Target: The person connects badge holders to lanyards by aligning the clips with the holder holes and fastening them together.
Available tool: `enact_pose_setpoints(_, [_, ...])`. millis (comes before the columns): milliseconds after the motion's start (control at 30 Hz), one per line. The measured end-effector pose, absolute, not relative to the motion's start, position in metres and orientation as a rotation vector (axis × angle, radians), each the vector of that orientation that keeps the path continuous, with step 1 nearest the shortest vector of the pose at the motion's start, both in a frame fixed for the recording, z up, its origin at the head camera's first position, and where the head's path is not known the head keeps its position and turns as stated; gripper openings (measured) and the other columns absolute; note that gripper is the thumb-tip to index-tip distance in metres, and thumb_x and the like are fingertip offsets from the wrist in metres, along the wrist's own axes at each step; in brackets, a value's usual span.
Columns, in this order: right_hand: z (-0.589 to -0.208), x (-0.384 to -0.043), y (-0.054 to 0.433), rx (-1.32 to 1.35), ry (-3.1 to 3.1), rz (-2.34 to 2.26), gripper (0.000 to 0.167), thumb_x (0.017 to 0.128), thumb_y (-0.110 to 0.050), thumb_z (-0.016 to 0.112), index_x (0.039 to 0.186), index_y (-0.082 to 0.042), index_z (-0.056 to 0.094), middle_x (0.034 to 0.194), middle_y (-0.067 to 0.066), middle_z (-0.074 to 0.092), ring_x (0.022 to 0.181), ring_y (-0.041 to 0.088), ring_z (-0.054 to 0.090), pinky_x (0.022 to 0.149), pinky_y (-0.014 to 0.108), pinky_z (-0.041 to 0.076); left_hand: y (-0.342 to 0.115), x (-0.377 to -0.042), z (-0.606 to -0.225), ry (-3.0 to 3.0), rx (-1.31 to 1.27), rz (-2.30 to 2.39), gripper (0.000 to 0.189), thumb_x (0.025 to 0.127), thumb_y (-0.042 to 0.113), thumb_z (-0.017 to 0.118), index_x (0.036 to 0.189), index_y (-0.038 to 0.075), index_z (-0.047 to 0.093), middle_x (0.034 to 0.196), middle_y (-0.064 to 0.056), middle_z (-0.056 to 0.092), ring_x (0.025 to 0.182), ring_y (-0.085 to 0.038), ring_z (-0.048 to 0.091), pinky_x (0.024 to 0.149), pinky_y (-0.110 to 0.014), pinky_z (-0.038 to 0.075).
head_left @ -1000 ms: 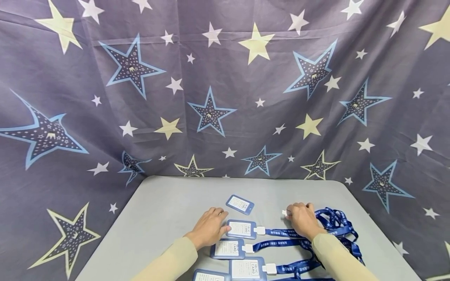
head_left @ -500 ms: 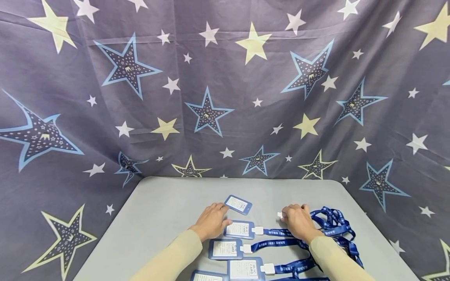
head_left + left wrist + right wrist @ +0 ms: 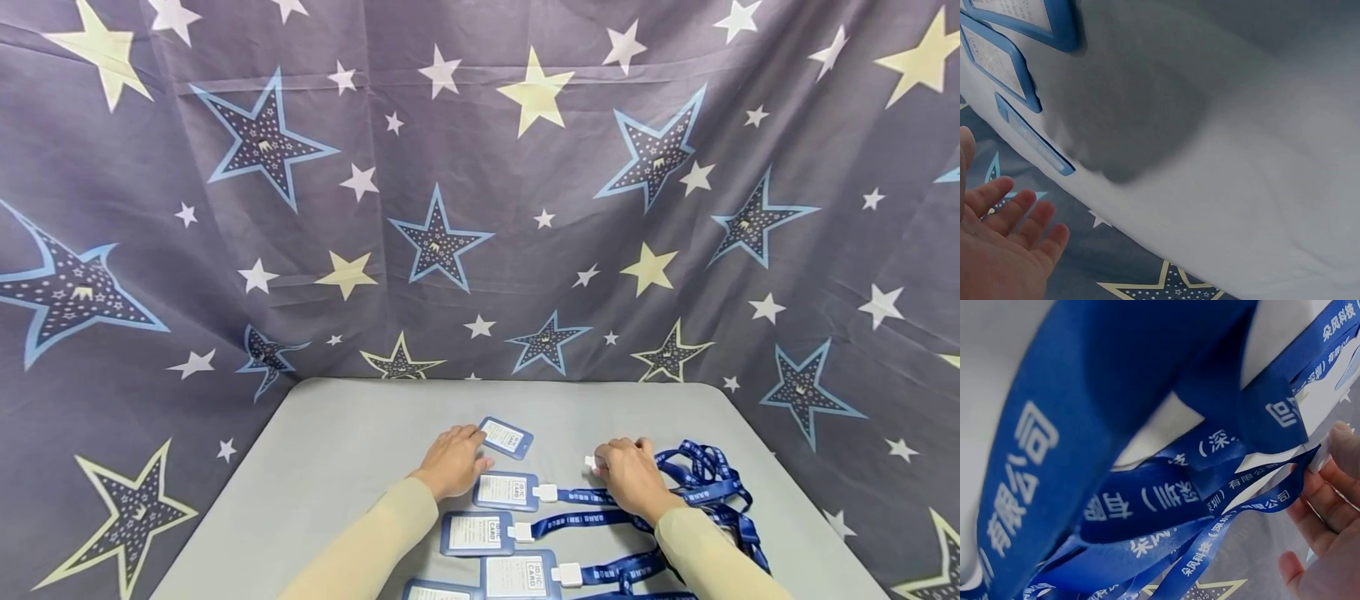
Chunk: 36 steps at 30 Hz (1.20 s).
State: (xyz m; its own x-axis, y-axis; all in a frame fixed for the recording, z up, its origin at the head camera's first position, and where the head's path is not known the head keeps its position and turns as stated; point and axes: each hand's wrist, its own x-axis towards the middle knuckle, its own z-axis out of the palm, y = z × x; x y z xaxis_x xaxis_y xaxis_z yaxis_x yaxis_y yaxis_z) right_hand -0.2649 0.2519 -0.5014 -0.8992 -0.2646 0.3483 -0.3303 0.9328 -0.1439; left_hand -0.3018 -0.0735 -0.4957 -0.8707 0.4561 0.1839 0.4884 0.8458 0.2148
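A loose blue-framed ID card holder point(image 3: 506, 437) lies tilted on the table, with no strap attached. My left hand point(image 3: 453, 461) reaches to its left edge; in the left wrist view the fingers point(image 3: 1019, 215) are spread and apart from the holder. With its thumb and fingers, my right hand point(image 3: 632, 473) pinches the white clip point(image 3: 590, 462) of a blue lanyard point(image 3: 1210, 544). The clip is mostly covered by the fingertips. Just below the left hand lies another card holder point(image 3: 506, 491), joined to its own lanyard by a white clip point(image 3: 547, 493).
More card holders point(image 3: 477, 533) with lanyards lie in a staggered column toward the front edge. Their blue straps run into a tangled heap point(image 3: 708, 475) at the right. A star-patterned curtain point(image 3: 480, 208) hangs behind the grey table point(image 3: 360, 433).
My left hand has moved up and slightly right, up to the loose card holder. The right hand keeps its pinch on the clip. The whole view has shifted slightly left.
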Motion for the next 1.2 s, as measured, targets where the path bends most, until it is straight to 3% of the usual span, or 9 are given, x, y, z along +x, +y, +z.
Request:
enact_pose_setpoints(600, [-0.501,-0.263,0.247,0.436,-2.740,0.310,0.018,0.086,-0.013,0.083,0.081,-0.019,0.067,0.076,-0.009,0.060,0.081,0.017,0.058,0.088,0.051,0.037,-0.050,-0.325,-0.501,-2.906,-0.716,-0.366,0.057,0.099,0.035,0.067,0.143,0.001,0.056,0.149,-0.021,0.051,0.139,-0.039,0.047,0.118,-0.053,0.035])
enact_pose_setpoints(867, [-0.504,-0.262,0.255,0.443,-2.693,0.288,0.021,0.083,-0.012,0.085,0.079,-0.019,0.066,0.073,-0.009,0.058,0.078,0.018,0.058,0.085,0.050,0.038,-0.037,-0.334,-0.504,-2.953,-0.705,-0.352,0.062,0.098,0.036,0.068,0.149,0.003,0.050,0.156,-0.021,0.044,0.144,-0.040,0.041,0.123,-0.054,0.025])
enact_pose_setpoints(1200, [-0.508,-0.263,0.263,0.454,-2.667,0.286,0.023,0.081,-0.012,0.086,0.078,-0.020,0.065,0.073,-0.011,0.057,0.077,0.016,0.057,0.084,0.048,0.038,-0.033,-0.342,-0.515,-3.006,-0.664,-0.336,0.065,0.099,0.036,0.066,0.153,0.007,0.046,0.160,-0.020,0.038,0.146,-0.044,0.037,0.123,-0.063,0.018])
